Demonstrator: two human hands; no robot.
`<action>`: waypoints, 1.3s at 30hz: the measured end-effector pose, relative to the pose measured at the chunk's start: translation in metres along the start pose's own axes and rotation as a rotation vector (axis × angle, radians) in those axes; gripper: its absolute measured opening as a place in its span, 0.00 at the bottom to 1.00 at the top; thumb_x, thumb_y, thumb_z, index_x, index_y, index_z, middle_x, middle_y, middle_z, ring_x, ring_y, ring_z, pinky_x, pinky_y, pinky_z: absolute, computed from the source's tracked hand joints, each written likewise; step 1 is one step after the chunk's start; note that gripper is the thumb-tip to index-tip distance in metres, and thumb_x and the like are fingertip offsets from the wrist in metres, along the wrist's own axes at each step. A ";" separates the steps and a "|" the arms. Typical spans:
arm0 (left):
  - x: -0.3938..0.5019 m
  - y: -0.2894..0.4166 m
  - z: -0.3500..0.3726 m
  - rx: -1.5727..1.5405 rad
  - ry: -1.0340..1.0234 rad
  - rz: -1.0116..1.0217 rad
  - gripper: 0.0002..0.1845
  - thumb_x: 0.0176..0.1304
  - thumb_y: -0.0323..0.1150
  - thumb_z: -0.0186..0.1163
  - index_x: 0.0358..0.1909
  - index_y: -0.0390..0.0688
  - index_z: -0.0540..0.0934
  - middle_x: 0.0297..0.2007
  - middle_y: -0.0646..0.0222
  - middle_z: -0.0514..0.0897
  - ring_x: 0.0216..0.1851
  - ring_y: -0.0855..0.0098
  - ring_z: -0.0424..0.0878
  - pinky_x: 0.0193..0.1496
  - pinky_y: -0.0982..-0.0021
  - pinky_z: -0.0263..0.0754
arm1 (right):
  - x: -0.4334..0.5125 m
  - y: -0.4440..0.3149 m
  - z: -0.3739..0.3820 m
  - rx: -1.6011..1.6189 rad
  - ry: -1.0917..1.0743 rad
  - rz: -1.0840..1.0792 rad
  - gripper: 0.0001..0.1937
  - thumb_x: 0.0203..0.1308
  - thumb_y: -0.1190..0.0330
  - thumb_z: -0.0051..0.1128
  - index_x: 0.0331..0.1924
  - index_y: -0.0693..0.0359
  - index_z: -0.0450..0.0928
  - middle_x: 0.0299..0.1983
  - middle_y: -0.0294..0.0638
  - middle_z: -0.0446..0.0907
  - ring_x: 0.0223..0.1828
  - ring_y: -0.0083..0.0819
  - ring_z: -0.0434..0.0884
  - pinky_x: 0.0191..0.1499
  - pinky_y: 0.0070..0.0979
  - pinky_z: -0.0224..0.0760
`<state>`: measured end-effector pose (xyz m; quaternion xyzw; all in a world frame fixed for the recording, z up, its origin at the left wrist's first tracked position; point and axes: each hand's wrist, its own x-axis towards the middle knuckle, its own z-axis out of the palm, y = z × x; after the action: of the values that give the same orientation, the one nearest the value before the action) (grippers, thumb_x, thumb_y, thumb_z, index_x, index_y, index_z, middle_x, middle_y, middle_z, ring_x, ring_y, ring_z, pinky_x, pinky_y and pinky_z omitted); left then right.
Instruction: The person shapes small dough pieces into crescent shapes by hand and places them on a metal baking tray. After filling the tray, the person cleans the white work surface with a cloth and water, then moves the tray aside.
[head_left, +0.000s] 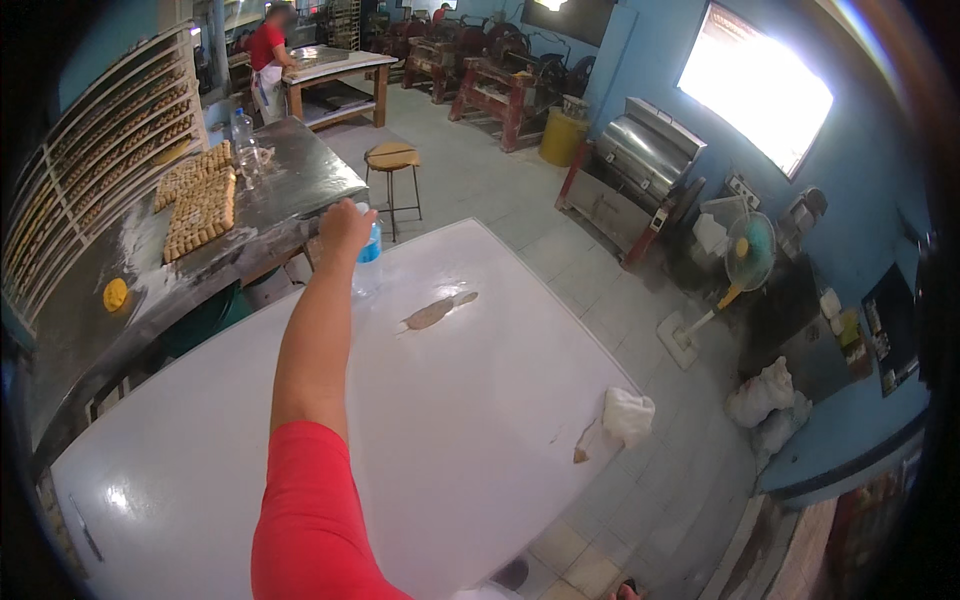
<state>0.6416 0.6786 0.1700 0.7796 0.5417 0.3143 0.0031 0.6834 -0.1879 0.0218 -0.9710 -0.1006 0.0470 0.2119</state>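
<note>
My left hand (347, 229) reaches far out over the white table (450, 420), its fingers closed around the neck and cap of a clear plastic bottle (367, 262) with a blue label. The bottle is near the table's far left edge; whether its base touches the surface is hard to tell. Just right of it, a worn brown patch (429, 315) shows in the tabletop. My right hand is out of view. At the table's right edge lies a folded white cloth (628, 416), beside a smaller brown worn spot (581, 454).
A metal worktable (300, 169) at left bears rows of small dough pieces (199, 214), another bottle (244, 139) and a yellow lump (115, 295). A tray rack (120, 142) stands behind. Beyond are a stool (392, 157), a co-worker (266, 60), a roller machine (637, 165) and a fan (750, 251).
</note>
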 end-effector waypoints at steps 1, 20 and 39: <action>0.004 0.003 0.008 0.061 -0.024 -0.017 0.26 0.59 0.50 0.68 0.44 0.35 0.82 0.43 0.47 0.86 0.46 0.49 0.85 0.50 0.53 0.79 | 0.016 -0.006 0.001 -0.039 0.007 -0.060 0.24 0.63 0.65 0.62 0.62 0.65 0.75 0.57 0.57 0.78 0.61 0.53 0.74 0.64 0.45 0.66; -0.180 0.009 -0.104 -0.079 0.196 -0.067 0.17 0.53 0.27 0.69 0.44 0.35 0.81 0.33 0.64 0.77 0.33 0.69 0.76 0.36 0.70 0.75 | 0.382 -0.184 0.099 -0.204 -0.493 -0.840 0.39 0.57 0.44 0.64 0.73 0.42 0.65 0.75 0.63 0.54 0.78 0.64 0.49 0.73 0.64 0.41; -0.514 0.251 -0.316 0.509 0.240 -0.727 0.11 0.57 0.27 0.65 0.41 0.32 0.82 0.38 0.56 0.83 0.37 0.52 0.82 0.40 0.61 0.81 | 0.529 -0.541 0.305 -0.060 -0.399 -1.237 0.34 0.67 0.48 0.51 0.77 0.35 0.55 0.80 0.47 0.46 0.80 0.53 0.45 0.75 0.64 0.37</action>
<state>0.5862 0.0336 0.2604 0.4731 0.8364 0.2378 -0.1413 1.0639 0.5298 -0.0519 -0.7118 -0.6799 0.0927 0.1498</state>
